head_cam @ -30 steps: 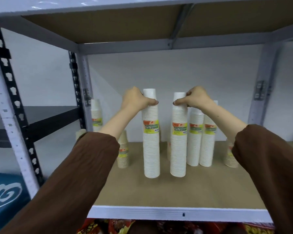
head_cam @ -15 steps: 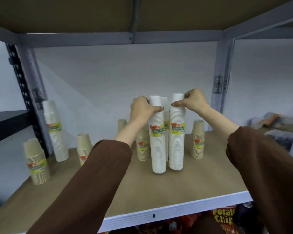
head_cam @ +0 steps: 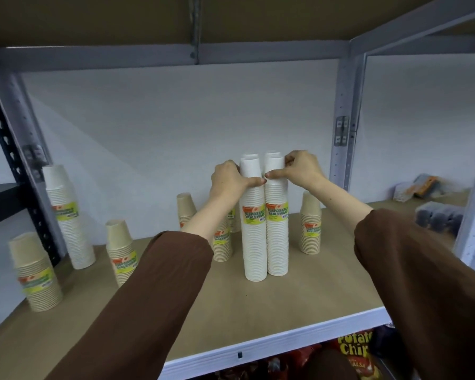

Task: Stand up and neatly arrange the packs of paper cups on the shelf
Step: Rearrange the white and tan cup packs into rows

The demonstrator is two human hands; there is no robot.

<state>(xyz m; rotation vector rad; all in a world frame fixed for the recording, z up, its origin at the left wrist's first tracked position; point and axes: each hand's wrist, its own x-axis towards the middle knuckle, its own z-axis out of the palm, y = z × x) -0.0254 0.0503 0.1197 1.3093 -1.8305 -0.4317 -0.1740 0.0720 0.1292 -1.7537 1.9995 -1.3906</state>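
Brown sleeves reach forward from both lower corners of the head view, forearms bare past the cuffs and angled inward to meet at the middle of the shelf (head_cam: 258,319). The left hand (head_cam: 228,181) is raised with its wrist bent, its thumb stretched rightward across the front of the left tall white pack (head_cam: 254,229) near its top, and its other fingers wrapped round the far side, so it grips that pack. The right hand (head_cam: 302,168) is curled over the top of the right tall white pack (head_cam: 277,229), thumb pointing left along its front and fingers hooked over the upper rim, gripping it too. The two thumb tips almost meet.

Both tall packs stand upright on the board, pressed side by side, their yellow-green labels facing forward. Two more white tops show just behind them. Short tan packs stand around: one (head_cam: 310,226) just to the right, one (head_cam: 222,242) partly hidden behind the left forearm, another (head_cam: 185,208) further back. Well to the left stand a tan pack (head_cam: 121,253), a tall white pack (head_cam: 66,218) by the post, and a tan pack (head_cam: 36,272) near the front edge.
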